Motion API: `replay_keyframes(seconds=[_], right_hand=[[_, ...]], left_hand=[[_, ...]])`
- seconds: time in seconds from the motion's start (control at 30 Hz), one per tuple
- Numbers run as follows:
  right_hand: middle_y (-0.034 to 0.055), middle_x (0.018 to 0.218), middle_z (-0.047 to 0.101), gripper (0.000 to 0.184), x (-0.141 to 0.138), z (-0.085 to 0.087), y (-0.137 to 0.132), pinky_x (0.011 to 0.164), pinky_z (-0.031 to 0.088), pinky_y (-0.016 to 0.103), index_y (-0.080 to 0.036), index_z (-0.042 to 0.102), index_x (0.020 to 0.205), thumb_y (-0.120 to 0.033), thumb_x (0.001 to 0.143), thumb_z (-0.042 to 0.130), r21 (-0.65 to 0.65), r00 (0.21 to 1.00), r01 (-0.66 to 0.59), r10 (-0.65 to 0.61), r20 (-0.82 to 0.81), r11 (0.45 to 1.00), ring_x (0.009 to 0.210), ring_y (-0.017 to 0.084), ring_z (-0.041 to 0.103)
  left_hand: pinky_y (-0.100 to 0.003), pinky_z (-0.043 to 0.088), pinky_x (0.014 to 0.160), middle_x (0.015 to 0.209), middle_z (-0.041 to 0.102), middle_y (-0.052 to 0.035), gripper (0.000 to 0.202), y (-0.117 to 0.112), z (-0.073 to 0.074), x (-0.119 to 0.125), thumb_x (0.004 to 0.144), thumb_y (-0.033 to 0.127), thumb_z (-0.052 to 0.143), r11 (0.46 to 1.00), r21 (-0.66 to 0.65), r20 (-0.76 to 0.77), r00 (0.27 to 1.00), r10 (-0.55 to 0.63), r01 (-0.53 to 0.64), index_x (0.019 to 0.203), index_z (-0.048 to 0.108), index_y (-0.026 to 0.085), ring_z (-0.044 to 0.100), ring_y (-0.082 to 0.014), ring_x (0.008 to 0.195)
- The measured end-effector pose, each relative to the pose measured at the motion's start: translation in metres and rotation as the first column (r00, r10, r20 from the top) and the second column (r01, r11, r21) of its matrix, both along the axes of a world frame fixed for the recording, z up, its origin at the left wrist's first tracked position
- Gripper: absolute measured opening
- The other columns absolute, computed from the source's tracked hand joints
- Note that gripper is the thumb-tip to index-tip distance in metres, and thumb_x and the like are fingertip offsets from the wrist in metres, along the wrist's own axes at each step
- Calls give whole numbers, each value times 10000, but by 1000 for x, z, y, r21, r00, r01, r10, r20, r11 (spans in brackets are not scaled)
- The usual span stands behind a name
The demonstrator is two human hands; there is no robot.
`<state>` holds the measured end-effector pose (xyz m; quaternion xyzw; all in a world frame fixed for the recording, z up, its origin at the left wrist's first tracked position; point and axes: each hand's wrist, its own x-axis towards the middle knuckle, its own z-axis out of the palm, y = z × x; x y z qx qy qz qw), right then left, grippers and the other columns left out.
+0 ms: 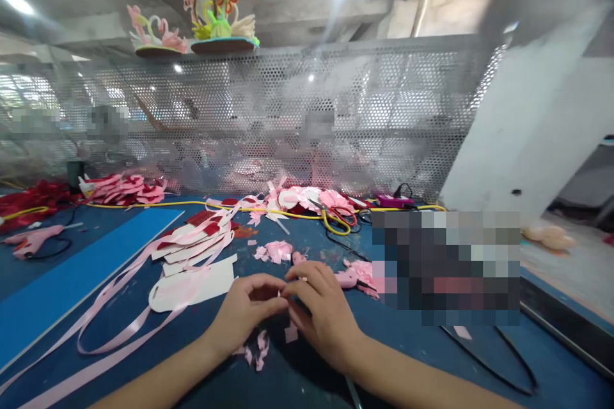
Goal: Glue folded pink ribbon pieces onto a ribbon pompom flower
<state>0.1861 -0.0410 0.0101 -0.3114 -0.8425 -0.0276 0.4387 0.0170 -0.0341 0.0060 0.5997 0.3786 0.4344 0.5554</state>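
My left hand point(247, 307) and my right hand point(322, 313) meet over the blue table, fingertips pinched together. A tiny pale pink piece, seemingly ribbon, point(279, 293) peeks out between them; the fingers cover most of it. Below the right fingers is a pink ribbon square point(291, 333); whether it hangs or lies on the table, I cannot tell. Small curled pink scraps point(261, 348) lie near my left wrist. Just beyond my hands are a pink ribbon cluster point(274, 252) and, partly behind my right hand, a pink glue gun point(349, 278).
White cut-out shapes point(196, 284) and long pink ribbons point(125, 333) lie left. Scissors with yellow handles point(338, 223) rest behind, near a yellow cable point(180, 204). Another pink glue gun point(33, 240) is far left. A perforated metal screen point(288, 108) stands across the back; a blurred block covers the right.
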Motion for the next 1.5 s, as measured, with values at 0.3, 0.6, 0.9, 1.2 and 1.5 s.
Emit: replay_keyframes(seconds=[0.3,0.6,0.9,1.2,1.5], right_hand=[[32,974,544,128,6,-2,-9,795,425,277,-224,444,976,-173,861,461,-485,976,-217,205,-78,847,888,152,511],[20,951,602,114,-18,9,-12,816,461,263,-208,531,933,-176,829,497,-695,953,-301,191,-234,653,896,143,578],[17,881,637,183,-38,22,-2,737,463,237,-192,595,890,-116,849,433,-648,962,-258,250,-107,717,810,130,589],[14,1014,642,385,-27,34,-9,813,445,290,-242,518,1125,-70,781,490,-551,892,-140,346,291,823,943,170,579],[25,804,634,137,-9,40,8,663,416,285,-186,611,798,-85,711,644,-408,815,66,187,548,911,775,195,584]], left_hand=[[-210,496,627,735,715,-37,221,-5,13,-12,643,278,753,982,-63,138,973,185,-178,813,676,161,665,-156,693],[-188,506,650,709,704,-8,149,-1,15,-19,681,221,730,983,0,239,954,179,-185,768,627,160,674,-132,703],[-169,537,647,753,702,-41,259,18,18,-29,630,119,759,901,-230,501,749,434,-367,819,582,128,675,-118,705],[-180,547,729,721,660,-27,265,45,-5,-54,715,19,673,810,-328,496,640,586,-487,819,476,162,687,-136,789],[-193,523,599,759,656,0,369,31,-2,-44,634,163,767,886,-249,361,812,459,-391,892,504,180,643,-96,611]])
